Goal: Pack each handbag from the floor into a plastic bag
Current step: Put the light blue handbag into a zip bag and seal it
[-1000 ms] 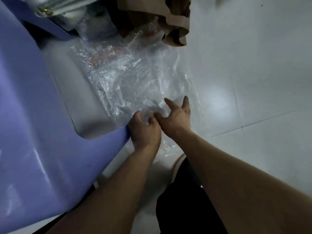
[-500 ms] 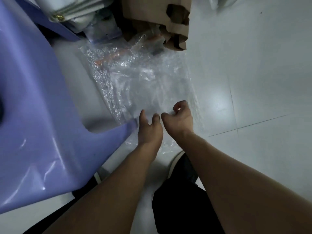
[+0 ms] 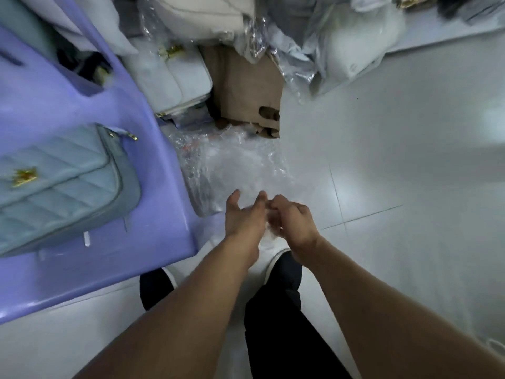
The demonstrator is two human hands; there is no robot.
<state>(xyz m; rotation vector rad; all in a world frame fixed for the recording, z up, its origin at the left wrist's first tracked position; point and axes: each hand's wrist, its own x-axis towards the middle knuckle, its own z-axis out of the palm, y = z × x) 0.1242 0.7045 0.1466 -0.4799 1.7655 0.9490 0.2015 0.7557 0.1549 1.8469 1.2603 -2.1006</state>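
My left hand [image 3: 246,218] and right hand [image 3: 295,224] are close together, fingertips almost touching, at the near edge of the clear plastic bag [image 3: 235,165]. The bag lies flat and crinkly on the white tiled floor [image 3: 396,160]. My right hand is curled and pinches a bit of the plastic. My left hand has its thumb spread out; I cannot tell if it grips the plastic or only touches it. On the left, a pale blue quilted handbag [image 3: 62,181] lies on a purple plastic chair [image 3: 82,105]. Farther off, a white handbag [image 3: 175,80] sits beside a brown paper bag [image 3: 246,83].
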